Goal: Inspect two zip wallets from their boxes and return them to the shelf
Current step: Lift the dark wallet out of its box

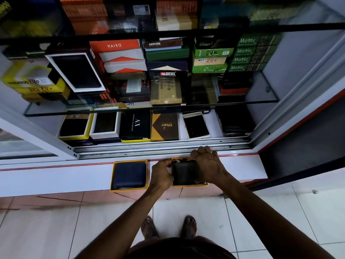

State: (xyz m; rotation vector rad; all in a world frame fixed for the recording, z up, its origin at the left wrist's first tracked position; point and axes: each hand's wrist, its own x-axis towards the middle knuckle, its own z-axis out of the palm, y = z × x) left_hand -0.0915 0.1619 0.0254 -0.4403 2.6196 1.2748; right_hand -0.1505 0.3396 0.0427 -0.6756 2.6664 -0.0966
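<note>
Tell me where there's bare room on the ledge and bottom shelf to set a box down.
The white ledge is bare left of the navy wallet's box, and again right of the right hand. On the bottom shelf, narrow white gaps flank the open white box. Left of that, from the Orbit box onward, it is packed.

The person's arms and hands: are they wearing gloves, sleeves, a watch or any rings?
Nothing that shows. The left hand and right hand are bare, with no gloves. Both forearms are uncovered right down to the bottom edge of the picture, so no sleeves appear. No watch or bracelet sits on either wrist, and no ring is visible, though the fingers are too small to be sure.
</note>
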